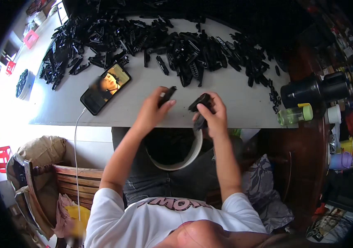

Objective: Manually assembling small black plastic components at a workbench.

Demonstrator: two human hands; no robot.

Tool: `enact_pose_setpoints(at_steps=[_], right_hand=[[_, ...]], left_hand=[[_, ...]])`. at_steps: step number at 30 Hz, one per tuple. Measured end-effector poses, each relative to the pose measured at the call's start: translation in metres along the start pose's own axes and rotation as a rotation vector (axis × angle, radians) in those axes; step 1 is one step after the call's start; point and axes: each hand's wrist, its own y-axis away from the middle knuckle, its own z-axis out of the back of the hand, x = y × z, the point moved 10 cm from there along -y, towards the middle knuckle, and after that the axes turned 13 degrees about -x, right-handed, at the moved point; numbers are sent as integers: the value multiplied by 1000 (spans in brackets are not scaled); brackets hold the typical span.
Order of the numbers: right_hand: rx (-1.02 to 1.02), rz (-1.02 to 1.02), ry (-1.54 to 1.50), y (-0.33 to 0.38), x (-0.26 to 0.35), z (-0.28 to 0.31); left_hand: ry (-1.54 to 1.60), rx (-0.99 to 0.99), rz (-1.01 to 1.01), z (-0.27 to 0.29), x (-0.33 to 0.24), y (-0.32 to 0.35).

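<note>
My left hand (153, 108) is closed on a small, narrow black plastic piece (168, 96) above the table's near edge. To its right, my right hand (214, 117) grips a larger black plastic part (200, 102) between thumb and fingers. A further dark portion (201, 122) shows below that thumb; whether it is a separate piece I cannot tell. The two hands are a short way apart, and what they hold does not touch. A white bucket (196, 151) with dark contents sits between my legs, just under the table edge.
Heaps of black plastic parts (189, 58) cover the far side of the grey table (143, 118). A phone (106, 89) showing a video lies at the left, its white cable (76, 157) hanging down. At the right are a green-lidded bottle (294, 115) and a dark flask (302, 94).
</note>
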Motion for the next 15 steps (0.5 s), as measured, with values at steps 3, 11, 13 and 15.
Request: enact_pose_setpoints(at_steps=[3,11,13,15], right_hand=[[-12,-121,-218,24,-14,-31],[-106,92,-1,34,-3,-12],[-63,368,273,42,21,-19],[-92,374,268,46,28,-18]], left_hand=[[59,-139,-465,-4,-37,28],[83,86,-327,-23,-52,46],[90,106,-328,-23,-54,51],[95,127,-328,-23,-53,55]])
